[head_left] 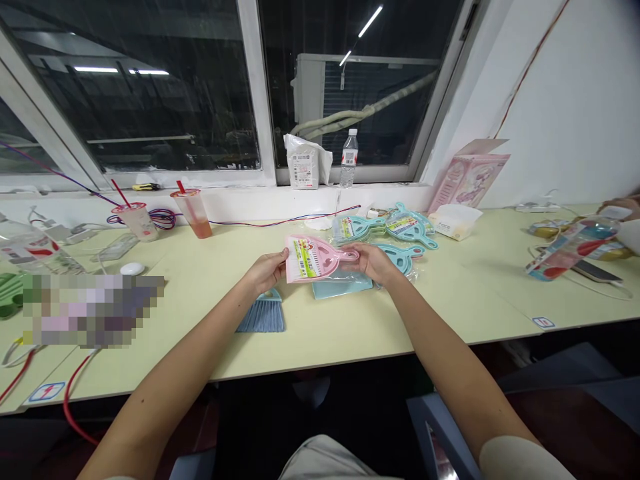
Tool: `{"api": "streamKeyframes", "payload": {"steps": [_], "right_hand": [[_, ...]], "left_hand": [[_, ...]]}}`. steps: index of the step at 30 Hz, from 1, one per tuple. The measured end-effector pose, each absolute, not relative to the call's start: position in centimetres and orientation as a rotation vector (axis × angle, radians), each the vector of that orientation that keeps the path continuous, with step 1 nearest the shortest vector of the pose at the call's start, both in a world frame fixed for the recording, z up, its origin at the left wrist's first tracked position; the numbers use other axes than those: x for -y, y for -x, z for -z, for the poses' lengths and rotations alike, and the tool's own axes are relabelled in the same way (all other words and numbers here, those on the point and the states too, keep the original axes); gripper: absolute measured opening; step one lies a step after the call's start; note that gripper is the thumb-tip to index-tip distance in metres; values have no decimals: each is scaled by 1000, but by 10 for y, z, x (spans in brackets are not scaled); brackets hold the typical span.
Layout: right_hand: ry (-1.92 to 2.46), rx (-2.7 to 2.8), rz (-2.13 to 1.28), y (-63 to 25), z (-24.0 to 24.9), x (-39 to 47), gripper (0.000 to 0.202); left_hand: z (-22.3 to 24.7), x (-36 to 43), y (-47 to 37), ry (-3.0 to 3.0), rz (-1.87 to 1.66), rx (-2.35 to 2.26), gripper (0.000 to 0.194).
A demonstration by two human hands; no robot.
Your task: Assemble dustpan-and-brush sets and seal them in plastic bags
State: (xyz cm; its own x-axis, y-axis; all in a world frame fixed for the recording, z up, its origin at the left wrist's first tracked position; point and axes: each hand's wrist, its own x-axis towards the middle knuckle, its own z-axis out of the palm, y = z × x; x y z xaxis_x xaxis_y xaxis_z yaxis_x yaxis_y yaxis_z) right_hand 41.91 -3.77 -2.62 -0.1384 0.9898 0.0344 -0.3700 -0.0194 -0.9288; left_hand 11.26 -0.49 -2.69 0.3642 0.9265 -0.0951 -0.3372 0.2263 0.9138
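Between my two hands, just above the table, is a pink dustpan and brush set with a printed label. My left hand pinches its wide left edge. Its handle end is gripped by my right hand. Below the set a light blue dustpan lies on the table, partly hidden by it. A blue brush rests on the table under my left hand, its bristles toward me. Behind my right hand lie several packed teal dustpan sets, some in clear wrap.
Two cups with red straws, one a drink cup, stand at the back left. A water bottle and a white packet are on the sill. A tissue pack, a pink box and another bottle are on the right.
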Motion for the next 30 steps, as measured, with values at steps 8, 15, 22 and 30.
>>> {"api": "streamKeyframes", "payload": {"steps": [8, 15, 22, 30], "right_hand": [[988, 963, -1323, -424, 29, 35, 23], [1034, 889, -1268, -433, 30, 30, 30], [955, 810, -1218, -432, 36, 25, 24], [871, 792, -1169, -417, 38, 26, 24]], "left_hand": [[27, 4, -110, -983, -1124, -773, 18], [19, 5, -105, -1003, -1181, -880, 19], [17, -1, -102, -893, -1284, -815, 26], [15, 16, -118, -812, -1064, -695, 55]]}}
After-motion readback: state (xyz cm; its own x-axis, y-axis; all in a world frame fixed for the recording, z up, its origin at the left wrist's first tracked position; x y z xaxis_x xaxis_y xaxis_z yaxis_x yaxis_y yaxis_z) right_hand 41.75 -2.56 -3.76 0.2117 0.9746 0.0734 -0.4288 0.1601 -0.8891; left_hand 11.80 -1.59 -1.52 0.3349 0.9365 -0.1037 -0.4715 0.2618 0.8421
